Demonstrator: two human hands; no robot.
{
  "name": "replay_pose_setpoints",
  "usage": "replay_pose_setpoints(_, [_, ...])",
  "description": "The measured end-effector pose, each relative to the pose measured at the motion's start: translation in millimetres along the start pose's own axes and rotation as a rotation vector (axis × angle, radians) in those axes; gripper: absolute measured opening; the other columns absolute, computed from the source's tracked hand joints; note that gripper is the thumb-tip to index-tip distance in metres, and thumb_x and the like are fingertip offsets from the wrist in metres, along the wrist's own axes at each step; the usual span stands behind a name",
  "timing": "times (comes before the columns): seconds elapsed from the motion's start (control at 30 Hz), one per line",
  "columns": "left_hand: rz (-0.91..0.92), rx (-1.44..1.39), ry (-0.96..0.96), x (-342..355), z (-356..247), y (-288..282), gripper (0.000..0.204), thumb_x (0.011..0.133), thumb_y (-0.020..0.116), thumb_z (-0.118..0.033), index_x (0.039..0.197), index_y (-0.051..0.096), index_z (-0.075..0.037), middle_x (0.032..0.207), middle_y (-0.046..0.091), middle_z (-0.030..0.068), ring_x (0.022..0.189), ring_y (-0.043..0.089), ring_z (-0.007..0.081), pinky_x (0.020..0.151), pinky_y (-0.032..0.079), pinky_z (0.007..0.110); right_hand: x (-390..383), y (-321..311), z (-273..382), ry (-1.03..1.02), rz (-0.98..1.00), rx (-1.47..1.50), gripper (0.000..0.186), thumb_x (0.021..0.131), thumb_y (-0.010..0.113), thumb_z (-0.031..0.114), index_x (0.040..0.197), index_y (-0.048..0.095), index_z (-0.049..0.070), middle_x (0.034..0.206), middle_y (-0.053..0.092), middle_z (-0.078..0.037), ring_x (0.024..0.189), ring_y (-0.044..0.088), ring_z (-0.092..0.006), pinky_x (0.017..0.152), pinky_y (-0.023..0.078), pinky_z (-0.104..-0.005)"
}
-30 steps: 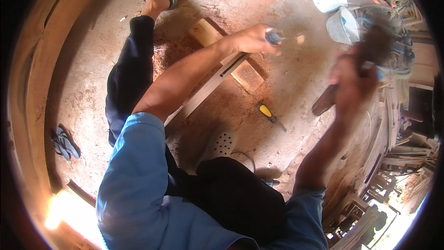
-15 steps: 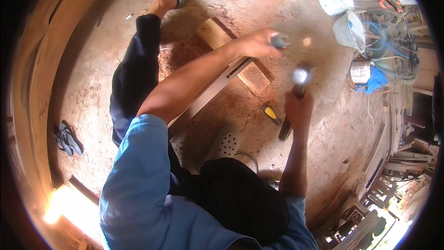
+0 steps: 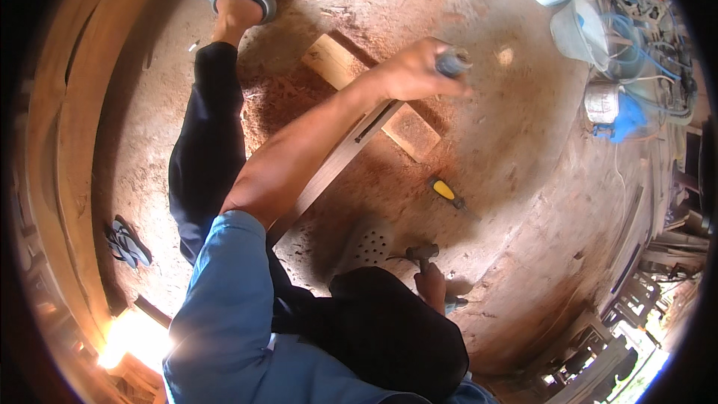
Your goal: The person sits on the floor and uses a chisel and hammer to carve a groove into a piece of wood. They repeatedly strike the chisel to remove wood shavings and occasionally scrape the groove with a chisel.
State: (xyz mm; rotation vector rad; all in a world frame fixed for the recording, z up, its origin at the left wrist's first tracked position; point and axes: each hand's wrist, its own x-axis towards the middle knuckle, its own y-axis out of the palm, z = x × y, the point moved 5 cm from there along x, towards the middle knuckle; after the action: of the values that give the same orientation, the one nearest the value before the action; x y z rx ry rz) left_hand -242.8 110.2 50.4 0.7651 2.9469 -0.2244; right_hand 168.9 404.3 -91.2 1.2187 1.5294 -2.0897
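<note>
My left hand is closed on a dark cylindrical tool, blurred, above the upper end of a long wooden bar with a dark slot cut in it. The bar lies across a short wooden block. Low in the middle, partly behind my dark-trousered knee, my right hand grips a hammer. A yellow-and-black handled tool, its blade blurred, lies on the floor between my hands.
My left leg stretches forward in a grey clog. Sandals lie at left beside timber. Pale buckets, hoses and a blue bag crowd the upper right; wood scraps line the lower right.
My right hand and hammer have swung down and inward from the upper right to beside my knee. My left hand stays near the bar's upper end, shifted slightly right.
</note>
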Motion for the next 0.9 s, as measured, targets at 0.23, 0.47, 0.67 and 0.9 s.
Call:
replay_pose_setpoints(0.23, [-0.062,-0.11,0.382,-88.4,-44.1,-5.9,0.029,0.081,0.081,-0.029,0.076,0.064,-0.005,0.065,0.062,0.0035,0.057,0.059,0.0116,0.056,0.05,0.03,6.7,-12.4,1.8,0.077,0.088,0.059,0.034,0.076,0.06,0.018,0.103,0.063,-0.002,0.104,0.066,-0.033,0.106,0.062,-0.0493,0.093,0.048,-0.0556])
replay_pose_setpoints(0.47, [-0.232,-0.061,0.44,-29.0,-154.6,-68.5,0.035,0.083,0.08,-0.039,0.092,0.07,-0.007,0.07,0.066,0.004,0.062,0.064,0.0138,0.06,0.054,0.03,-3.0,-14.4,15.8,0.049,0.034,-0.043,0.035,0.077,0.06,0.018,0.105,0.063,-0.003,0.105,0.067,-0.032,0.106,0.063,-0.0487,0.093,0.049,-0.0557])
replay_pose_setpoints(0.67, [0.126,0.224,0.088,-11.0,-144.1,14.9,0.053,0.082,0.082,-0.038,0.124,0.065,-0.01,0.107,0.068,0.0097,0.102,0.064,0.0234,0.1,0.05,0.041,-2.3,-8.4,15.5,0.016,0.013,-0.046,0.033,0.077,0.061,0.018,0.102,0.063,-0.003,0.102,0.067,-0.032,0.102,0.063,-0.0491,0.09,0.049,-0.0568])
replay_pose_setpoints(0.9, [0.186,0.14,0.105,-1.5,-91.4,32.4,0.044,0.077,0.085,-0.038,0.101,0.067,-0.005,0.086,0.066,0.0053,0.082,0.063,0.0196,0.076,0.051,0.034,-2.7,-7.7,13.6,-0.024,-0.004,-0.055,0.03,0.077,0.059,0.017,0.099,0.061,-0.003,0.097,0.067,-0.033,0.097,0.064,-0.0513,0.087,0.049,-0.059])
